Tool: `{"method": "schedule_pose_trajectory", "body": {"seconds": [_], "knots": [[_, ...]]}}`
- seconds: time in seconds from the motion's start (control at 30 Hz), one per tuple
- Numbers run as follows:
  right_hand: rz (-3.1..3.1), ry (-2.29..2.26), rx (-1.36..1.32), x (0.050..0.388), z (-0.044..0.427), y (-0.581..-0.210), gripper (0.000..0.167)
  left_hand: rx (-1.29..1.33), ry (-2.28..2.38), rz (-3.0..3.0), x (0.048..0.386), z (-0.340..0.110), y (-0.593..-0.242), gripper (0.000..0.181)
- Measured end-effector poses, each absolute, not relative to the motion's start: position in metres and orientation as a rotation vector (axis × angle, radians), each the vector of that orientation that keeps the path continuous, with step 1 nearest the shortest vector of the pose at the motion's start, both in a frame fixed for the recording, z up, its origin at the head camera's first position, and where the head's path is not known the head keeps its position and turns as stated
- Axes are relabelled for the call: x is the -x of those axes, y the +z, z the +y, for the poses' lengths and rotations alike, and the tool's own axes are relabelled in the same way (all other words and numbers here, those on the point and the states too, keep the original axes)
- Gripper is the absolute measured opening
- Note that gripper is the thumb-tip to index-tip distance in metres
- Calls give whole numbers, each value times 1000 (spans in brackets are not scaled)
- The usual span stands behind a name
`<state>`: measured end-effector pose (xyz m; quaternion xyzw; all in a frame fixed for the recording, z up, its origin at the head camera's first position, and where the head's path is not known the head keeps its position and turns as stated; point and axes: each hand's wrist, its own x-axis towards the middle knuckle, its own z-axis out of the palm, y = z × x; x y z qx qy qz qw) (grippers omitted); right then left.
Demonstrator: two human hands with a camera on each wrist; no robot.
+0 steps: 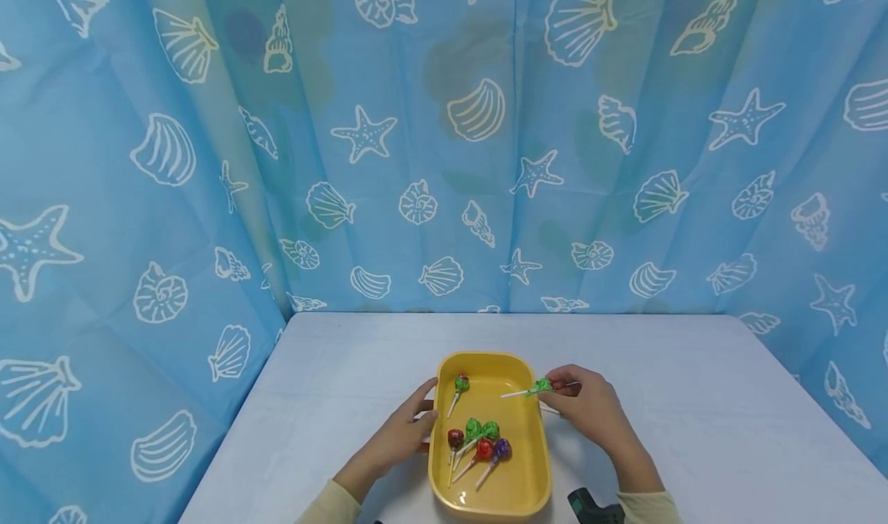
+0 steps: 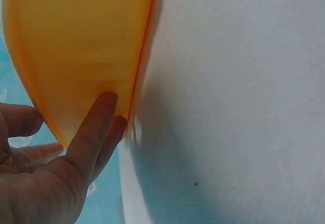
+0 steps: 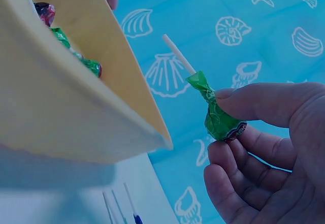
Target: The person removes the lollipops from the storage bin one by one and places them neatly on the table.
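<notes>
Thumb-and-finger pinch: right hand (image 1: 593, 402) holds a green-wrapped lollipop (image 3: 219, 117). Left hand (image 1: 404, 431) rests straight-fingered against the yellow tray (image 1: 523, 470); light, steady contact should limit sliding.

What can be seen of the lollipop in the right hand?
The lollipop has a rounded head in a shiny, plastic-looking green wrapper, twisted at the neck and printed near its end, and a straight white stick. The right hand pinches the wrapped part, clear of the yellow tray; in the head view, the stick points left.
</notes>
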<state>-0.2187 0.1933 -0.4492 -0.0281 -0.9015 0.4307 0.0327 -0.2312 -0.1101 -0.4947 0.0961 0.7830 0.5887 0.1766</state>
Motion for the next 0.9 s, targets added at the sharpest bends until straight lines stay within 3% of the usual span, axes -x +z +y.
{"method": "schedule_pose_trajectory", "body": {"seconds": [0.9], "knots": [[-2770,1293,207,200,224,-454,41,-274,1662,2198,232,-112,-495,59]]}}
